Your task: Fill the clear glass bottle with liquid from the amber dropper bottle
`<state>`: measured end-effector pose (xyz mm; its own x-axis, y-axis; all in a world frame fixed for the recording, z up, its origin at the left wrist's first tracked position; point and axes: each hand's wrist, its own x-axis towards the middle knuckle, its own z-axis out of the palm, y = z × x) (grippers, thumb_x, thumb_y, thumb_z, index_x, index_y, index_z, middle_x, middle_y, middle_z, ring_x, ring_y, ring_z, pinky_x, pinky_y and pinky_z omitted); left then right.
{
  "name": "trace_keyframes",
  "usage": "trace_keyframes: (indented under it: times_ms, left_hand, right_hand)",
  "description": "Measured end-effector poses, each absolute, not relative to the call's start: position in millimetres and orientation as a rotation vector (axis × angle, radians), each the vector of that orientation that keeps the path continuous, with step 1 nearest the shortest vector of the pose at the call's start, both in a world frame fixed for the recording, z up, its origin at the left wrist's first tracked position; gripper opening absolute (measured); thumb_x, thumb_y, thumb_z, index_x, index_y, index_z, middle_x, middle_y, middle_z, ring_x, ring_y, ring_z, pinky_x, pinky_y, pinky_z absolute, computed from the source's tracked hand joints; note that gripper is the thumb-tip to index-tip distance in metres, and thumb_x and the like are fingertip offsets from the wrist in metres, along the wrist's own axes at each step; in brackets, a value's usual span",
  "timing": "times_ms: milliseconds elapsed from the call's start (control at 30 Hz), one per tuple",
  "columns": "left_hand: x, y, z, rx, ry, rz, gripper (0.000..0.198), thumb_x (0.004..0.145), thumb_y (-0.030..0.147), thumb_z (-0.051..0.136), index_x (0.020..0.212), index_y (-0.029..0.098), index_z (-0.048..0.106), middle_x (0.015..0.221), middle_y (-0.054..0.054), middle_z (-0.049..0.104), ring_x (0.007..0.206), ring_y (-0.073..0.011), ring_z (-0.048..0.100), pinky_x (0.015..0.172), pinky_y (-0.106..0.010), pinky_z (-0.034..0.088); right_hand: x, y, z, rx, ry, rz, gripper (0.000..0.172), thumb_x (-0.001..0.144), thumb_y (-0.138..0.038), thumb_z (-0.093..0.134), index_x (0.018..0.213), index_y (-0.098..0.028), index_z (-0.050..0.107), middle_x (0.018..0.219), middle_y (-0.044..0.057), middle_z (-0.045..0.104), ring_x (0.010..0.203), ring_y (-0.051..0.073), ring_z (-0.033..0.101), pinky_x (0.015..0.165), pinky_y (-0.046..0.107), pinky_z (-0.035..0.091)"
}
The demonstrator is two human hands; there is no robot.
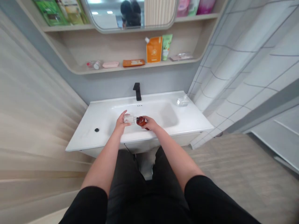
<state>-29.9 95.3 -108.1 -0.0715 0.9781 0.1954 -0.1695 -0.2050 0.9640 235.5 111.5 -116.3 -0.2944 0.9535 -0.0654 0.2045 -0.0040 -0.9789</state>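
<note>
Over a white washbasin (98, 124), my left hand (121, 122) is shut around a small clear glass bottle (129, 119). My right hand (149, 123) grips an amber bottle (141, 121), which lies on its side. The two bottles are held close together, with their narrow ends facing each other. My fingers hide part of each bottle. Neither bottle appears to touch the basin.
A black faucet (137, 91) rises at the basin's back edge. A clear soap dish (182, 101) sits at the right. Above, a wooden shelf (121, 70) holds several toiletries beneath a mirror (130, 14). Tiled walls stand at the right.
</note>
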Motion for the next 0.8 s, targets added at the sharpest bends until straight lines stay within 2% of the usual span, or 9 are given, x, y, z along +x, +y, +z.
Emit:
trace_keyframes:
  times_ms: [167,367,600,800]
  left_hand:
    - [-29.5,96.0,-107.7,1.180,1.017,1.489,0.105,0.046,0.013,0.096,0.147,0.027,0.074,0.127,-0.008,0.076,0.104,-0.0265,0.075,0.085,-0.036,0.062]
    - [-29.5,94.1,-105.0,1.194,1.043,1.479,0.105,0.048,0.013,0.096,0.150,0.027,0.073,0.127,-0.007,0.077,0.108,-0.0267,0.074,0.090,-0.037,0.060]
    - [-28.3,92.7,-102.8,1.180,1.035,1.478,0.107,0.046,0.014,0.099,0.149,0.027,0.074,0.131,-0.009,0.078,0.105,-0.0272,0.075,0.086,-0.038,0.061]
    - [-26.9,93.0,-102.9,1.188,1.023,1.486,0.108,0.045,0.019,0.101,0.149,0.026,0.073,0.126,-0.008,0.079,0.110,-0.0296,0.077,0.090,-0.041,0.062]
  right_hand:
    - [235.6,110.5,-114.7,-1.224,-1.577,1.373,0.089,0.055,-0.013,0.089,0.142,-0.024,0.076,0.108,-0.001,0.083,0.097,0.026,0.076,0.096,0.041,0.063]
    - [235.9,108.6,-109.8,-1.250,-1.585,1.332,0.087,0.053,-0.012,0.091,0.138,-0.025,0.078,0.111,-0.001,0.083,0.100,0.026,0.076,0.102,0.043,0.062]
    - [235.0,105.6,-107.0,-1.247,-1.555,1.339,0.083,0.054,-0.011,0.088,0.135,-0.027,0.080,0.109,-0.001,0.083,0.098,0.026,0.076,0.096,0.041,0.064]
    - [235.0,106.1,-106.8,-1.251,-1.570,1.373,0.088,0.055,-0.013,0.089,0.141,-0.026,0.077,0.105,-0.002,0.082,0.093,0.024,0.075,0.093,0.039,0.064]
